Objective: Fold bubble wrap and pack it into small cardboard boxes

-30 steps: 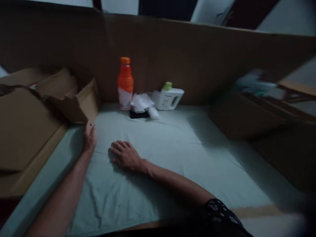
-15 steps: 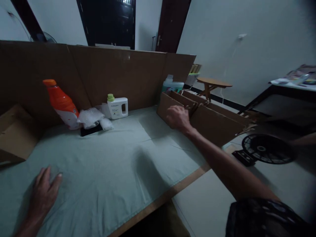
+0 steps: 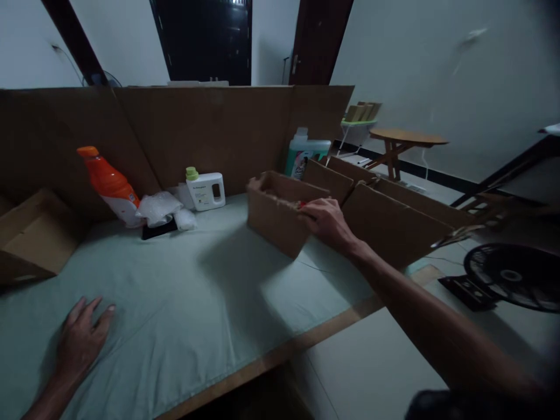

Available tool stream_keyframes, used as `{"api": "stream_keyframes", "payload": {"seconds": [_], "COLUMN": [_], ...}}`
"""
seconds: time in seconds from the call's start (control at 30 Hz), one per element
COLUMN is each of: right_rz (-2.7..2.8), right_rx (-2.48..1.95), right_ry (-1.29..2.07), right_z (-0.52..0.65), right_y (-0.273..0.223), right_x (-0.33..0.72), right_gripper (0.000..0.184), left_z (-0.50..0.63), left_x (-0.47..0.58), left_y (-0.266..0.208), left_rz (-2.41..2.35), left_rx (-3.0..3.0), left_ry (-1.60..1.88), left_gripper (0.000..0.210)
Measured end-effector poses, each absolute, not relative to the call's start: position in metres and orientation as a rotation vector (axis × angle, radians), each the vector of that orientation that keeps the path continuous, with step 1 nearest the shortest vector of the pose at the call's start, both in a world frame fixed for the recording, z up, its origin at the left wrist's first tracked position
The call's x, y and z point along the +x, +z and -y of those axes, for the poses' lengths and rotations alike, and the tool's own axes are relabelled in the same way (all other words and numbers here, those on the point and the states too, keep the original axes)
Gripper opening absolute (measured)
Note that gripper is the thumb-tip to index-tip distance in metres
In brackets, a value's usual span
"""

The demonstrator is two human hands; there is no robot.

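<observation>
My right hand (image 3: 326,224) grips the near right edge of a small open cardboard box (image 3: 275,220), its fingers over the rim. The box is tilted, and a bit of red shows by my fingertips; what lies inside is mostly hidden. Close behind it stand larger open cardboard boxes (image 3: 394,224). My left hand (image 3: 83,338) rests on the pale green cloth (image 3: 175,297) at the left, fingers spread, holding nothing.
An orange bottle (image 3: 109,186) leans at the back left beside crumpled plastic wrap (image 3: 160,208) and a white jug (image 3: 205,189). Another cardboard box (image 3: 39,236) lies far left. A teal jug (image 3: 301,154) stands behind the boxes. A black fan (image 3: 510,277) is right of the table.
My right hand has taken hold of the small box and drawn it left, away from the larger boxes. My left hand stays on the cloth. The view has shifted a little.
</observation>
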State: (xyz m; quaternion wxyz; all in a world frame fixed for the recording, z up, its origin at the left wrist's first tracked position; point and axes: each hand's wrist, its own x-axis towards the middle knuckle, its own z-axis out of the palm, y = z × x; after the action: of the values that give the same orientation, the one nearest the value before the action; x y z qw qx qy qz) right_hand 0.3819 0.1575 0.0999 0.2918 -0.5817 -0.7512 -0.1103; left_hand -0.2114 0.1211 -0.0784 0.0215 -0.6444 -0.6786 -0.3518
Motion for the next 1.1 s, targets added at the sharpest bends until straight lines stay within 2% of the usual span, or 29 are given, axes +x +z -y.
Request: {"api": "stream_keyframes", "payload": {"seconds": [0.1,0.2,0.3,0.37,0.57,0.67,0.8,0.97,1.1], "right_rz": [2.191,2.237,2.102,1.96,1.877,1.848,1.858,2.008,2.013], "right_rx": [-1.227,-1.008,-1.008,-1.13,-1.308,-1.323,-1.332,-1.188,-1.225], "right_ry": [-0.23,-0.226,-0.188,-0.013,0.786,0.835,0.796,0.874,0.88], "right_z": [-0.106,-0.065,-0.043,-0.041,-0.065,-0.07,-0.071,-0.091,-0.15], "right_y": [0.099,0.102,0.099,0.088,0.025,0.006,-0.002,-0.005,0.016], "right_x": [0.337,0.303,0.297,0.304,0.298,0.273,0.244,0.231,0.234], "right_gripper": [0.013,0.011,0.048,0.06,0.058,0.051,0.046,0.041,0.033], "left_z": [-0.11,-0.084,-0.054,-0.042,-0.058,-0.073,-0.074,-0.058,-0.052], "left_x": [-0.188,-0.153,-0.124,-0.111,-0.074,-0.056,-0.068,-0.109,-0.118], "left_y": [-0.069,-0.062,-0.06,-0.058,-0.035,-0.02,-0.026,-0.057,-0.066], "left_rz": [2.135,2.078,2.05,2.056,2.034,1.965,2.127,2.27,2.349], "left_rx": [-1.963,-2.168,-2.407,-2.481,-2.697,-2.781,-2.495,-2.036,-1.888], "left_ry": [-1.132,-1.3,-1.505,-1.615,-1.905,-2.094,-2.185,-2.23,-2.208], "left_gripper": [0.047,0.062,0.071,0.075,0.081,0.069,0.058,0.062,0.057]}}
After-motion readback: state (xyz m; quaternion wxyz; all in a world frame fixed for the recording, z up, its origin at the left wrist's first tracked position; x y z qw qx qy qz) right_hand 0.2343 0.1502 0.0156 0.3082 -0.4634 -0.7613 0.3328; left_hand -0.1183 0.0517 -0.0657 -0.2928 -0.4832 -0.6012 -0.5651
